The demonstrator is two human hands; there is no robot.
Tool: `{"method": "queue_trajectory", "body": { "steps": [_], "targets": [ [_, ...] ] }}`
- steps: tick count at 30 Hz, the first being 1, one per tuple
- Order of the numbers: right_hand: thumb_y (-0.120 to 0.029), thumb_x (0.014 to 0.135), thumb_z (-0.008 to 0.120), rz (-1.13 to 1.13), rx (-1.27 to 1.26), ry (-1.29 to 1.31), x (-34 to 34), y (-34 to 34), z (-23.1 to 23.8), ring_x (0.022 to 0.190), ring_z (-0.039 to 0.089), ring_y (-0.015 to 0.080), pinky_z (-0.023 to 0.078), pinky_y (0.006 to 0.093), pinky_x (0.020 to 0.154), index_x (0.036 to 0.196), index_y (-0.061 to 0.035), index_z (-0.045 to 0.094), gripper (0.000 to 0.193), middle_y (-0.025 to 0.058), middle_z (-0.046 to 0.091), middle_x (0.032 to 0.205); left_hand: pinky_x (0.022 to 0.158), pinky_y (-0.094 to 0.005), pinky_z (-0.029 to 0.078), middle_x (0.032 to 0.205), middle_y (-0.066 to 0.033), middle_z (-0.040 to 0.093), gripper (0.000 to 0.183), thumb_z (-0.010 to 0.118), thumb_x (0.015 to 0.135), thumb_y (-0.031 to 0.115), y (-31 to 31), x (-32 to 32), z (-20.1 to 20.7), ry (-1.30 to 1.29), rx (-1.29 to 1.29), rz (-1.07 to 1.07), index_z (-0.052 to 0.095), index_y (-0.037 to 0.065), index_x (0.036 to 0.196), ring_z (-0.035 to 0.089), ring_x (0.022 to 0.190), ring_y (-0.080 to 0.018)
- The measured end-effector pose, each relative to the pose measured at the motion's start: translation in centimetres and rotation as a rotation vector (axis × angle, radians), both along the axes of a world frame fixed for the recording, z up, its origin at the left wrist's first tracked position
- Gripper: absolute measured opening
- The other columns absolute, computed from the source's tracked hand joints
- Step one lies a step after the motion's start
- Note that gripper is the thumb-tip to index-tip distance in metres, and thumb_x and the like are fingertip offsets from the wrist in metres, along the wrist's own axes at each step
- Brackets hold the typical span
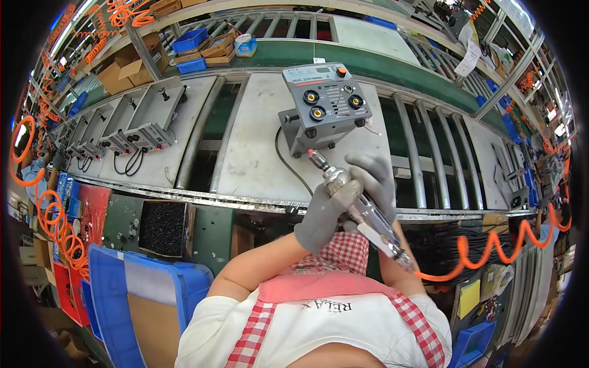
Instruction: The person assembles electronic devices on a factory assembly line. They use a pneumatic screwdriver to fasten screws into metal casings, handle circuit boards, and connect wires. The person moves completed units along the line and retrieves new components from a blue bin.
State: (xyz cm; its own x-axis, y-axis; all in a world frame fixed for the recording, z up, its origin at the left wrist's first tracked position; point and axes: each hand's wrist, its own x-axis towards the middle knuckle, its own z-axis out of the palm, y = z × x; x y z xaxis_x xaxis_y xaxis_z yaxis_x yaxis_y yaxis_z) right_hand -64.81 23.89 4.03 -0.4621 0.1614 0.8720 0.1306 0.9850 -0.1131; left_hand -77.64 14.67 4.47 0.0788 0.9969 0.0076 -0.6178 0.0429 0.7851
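A silver pneumatic screwdriver (375, 226) is held slantwise in front of my chest, its tip pointing up and away to the left. My left hand (325, 211), in a grey glove, is closed round its front part near the collar. Along the far side of the body lies my gloved right hand (375, 178), wrapped on the tool, some fingers hidden behind it. Just beyond the tip stands a grey welding machine (325, 104) with round black sockets and an orange knob, on a white board (251, 147). The tip looks close to the machine's lower edge; whether they touch I cannot tell.
Several grey metal housings (132, 122) stand on the line at left. Steel rollers (438, 153) lie at right. Nearer are a box of black screws (162, 228) and a blue bin (190, 285). An orange coiled hose (475, 254) runs right from the screwdriver.
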Motion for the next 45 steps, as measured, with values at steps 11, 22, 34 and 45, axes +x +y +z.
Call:
{"method": "queue_trajectory", "body": {
  "steps": [11, 22, 34, 45],
  "targets": [
    [-0.020, 0.065, 0.079, -0.424, -0.457, -0.249, 7.6, -11.6, -1.1, 0.084, 0.061, 0.0238, 0.049, 0.0344, 0.077, 0.098, -0.0074, 0.064, 0.039, 0.0095, 0.062, 0.089, 0.069, -0.0271, 0.050, 0.079, -0.0026, 0.061, 0.020, 0.073, 0.080, 0.014, -0.4, 1.3, -6.4, 0.432, 0.236, 0.250, 0.057, 0.001, 0.082, 0.058, 0.074, -0.0093],
    [-0.039, 0.087, 0.057, 0.278, -2.120, 0.273, 7.1, -10.1, -9.6, 0.057, 0.057, 0.0130, 0.048, 0.0258, 0.050, 0.097, -0.0018, 0.055, 0.039, 0.0056, 0.055, 0.066, 0.074, -0.0269, 0.053, 0.109, -0.0176, 0.057, 0.038, 0.048, 0.096, 0.008, 3.8, -6.6, -15.0, -0.114, -0.262, 0.000, 0.042, -0.011, 0.128, 0.060, 0.089, -0.0178],
    [-0.029, 0.082, 0.069, 0.146, -1.860, -0.333, 5.0, -7.8, -6.6, 0.045, 0.055, 0.0101, 0.045, 0.0238, 0.042, 0.100, 0.0006, 0.052, 0.039, 0.0033, 0.056, 0.062, 0.050, -0.0162, 0.044, 0.115, -0.0161, 0.057, 0.028, 0.047, 0.100, 0.012, 3.7, -7.4, -12.5, -0.291, -0.301, 0.192, 0.046, -0.002, 0.125, 0.051, 0.067, -0.0076],
    [-0.029, 0.081, 0.069, 0.118, -1.909, -0.353, 4.6, -7.2, -6.5, 0.044, 0.054, 0.0108, 0.042, 0.0242, 0.040, 0.098, -0.0006, 0.053, 0.037, 0.0035, 0.055, 0.060, 0.052, -0.0184, 0.040, 0.126, -0.0227, 0.052, 0.031, 0.045, 0.098, 0.006, 4.0, -8.4, -13.1, -0.465, -0.111, -0.007, 0.046, -0.004, 0.128, 0.046, 0.063, -0.0076]
  ]
}}
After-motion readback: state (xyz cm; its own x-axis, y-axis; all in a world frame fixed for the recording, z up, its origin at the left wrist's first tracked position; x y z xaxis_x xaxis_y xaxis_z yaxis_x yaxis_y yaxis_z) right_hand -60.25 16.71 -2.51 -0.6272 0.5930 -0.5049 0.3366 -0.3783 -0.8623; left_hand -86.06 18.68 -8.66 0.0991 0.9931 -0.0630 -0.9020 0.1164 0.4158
